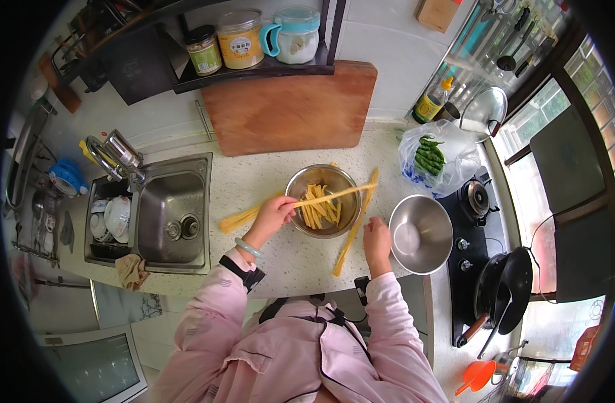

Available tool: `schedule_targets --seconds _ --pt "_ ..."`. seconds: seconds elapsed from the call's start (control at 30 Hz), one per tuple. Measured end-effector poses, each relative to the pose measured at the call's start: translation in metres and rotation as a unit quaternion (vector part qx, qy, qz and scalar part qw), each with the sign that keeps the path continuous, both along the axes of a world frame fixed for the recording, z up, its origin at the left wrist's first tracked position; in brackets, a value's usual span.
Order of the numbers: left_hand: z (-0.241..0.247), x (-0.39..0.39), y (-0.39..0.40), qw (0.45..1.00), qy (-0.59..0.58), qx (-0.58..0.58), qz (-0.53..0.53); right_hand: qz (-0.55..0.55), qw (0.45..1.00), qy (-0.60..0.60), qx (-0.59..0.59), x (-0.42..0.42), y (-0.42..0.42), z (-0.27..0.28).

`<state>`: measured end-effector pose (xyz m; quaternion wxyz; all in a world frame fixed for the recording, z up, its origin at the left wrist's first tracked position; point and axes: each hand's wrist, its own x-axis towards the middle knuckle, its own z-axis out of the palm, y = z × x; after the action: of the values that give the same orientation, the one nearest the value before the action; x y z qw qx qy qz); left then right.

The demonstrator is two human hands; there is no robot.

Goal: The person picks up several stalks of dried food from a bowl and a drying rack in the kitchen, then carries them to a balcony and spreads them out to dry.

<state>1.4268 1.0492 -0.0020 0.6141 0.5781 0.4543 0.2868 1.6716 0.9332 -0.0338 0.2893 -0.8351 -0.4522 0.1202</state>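
My left hand (274, 214) grips one end of a long, pale yellow dried bean curd stick (327, 195), which slants across the top of a stainless steel bowl (349, 227). Short broken pieces of bean curd stick (313, 210) lie inside that bowl. To its right, another long stick (349, 248) rests on the counter. My right hand (377, 241) is beside this stick with fingers curled; whether something small is inside them is hidden. A bundle of sticks (242, 215) lies left of the bowl, partly behind my left hand. Near my right hand stands a second, empty steel bowl (422, 237).
A steel sink (171, 201) with stacked dishes (117, 219) is on the left. A wooden cutting board (292, 111) leans on the wall under a shelf of jars (241, 43). At right are green peppers (428, 156) in a plastic bag and a gas stove (466, 237) with a wok (514, 292).
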Motion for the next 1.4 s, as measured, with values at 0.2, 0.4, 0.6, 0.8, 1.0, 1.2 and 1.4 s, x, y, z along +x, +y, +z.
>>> schedule_targets --seconds 0.2,0.4,0.6,0.8,1.0,1.2,1.4 --pt "0.022 0.034 -0.003 0.967 0.092 0.221 -0.084 0.205 0.945 -0.175 0.185 -0.04 0.03 0.095" --pt "0.036 0.04 0.002 0.852 0.171 0.484 -0.099 0.278 0.937 -0.188 0.092 -0.042 0.045 0.08" --pt "0.047 0.054 0.003 0.836 0.243 0.482 -0.104 0.264 0.94 -0.2 0.076 -0.048 0.051 0.076" --pt "0.045 0.065 -0.001 0.851 0.265 0.45 -0.063 0.226 0.962 -0.153 0.028 -0.051 0.051 0.066" --pt "0.02 0.079 -0.007 0.842 0.328 0.426 -0.043 0.159 0.979 -0.124 -0.035 -0.054 0.052 0.048" --pt "0.001 0.087 -0.002 0.851 0.34 0.4 -0.007 0.107 0.986 -0.109 -0.062 -0.056 0.055 0.052" --pt "-0.003 0.075 0.019 0.867 0.182 0.465 0.012 0.124 0.988 0.093 0.027 -0.023 0.06 0.06"
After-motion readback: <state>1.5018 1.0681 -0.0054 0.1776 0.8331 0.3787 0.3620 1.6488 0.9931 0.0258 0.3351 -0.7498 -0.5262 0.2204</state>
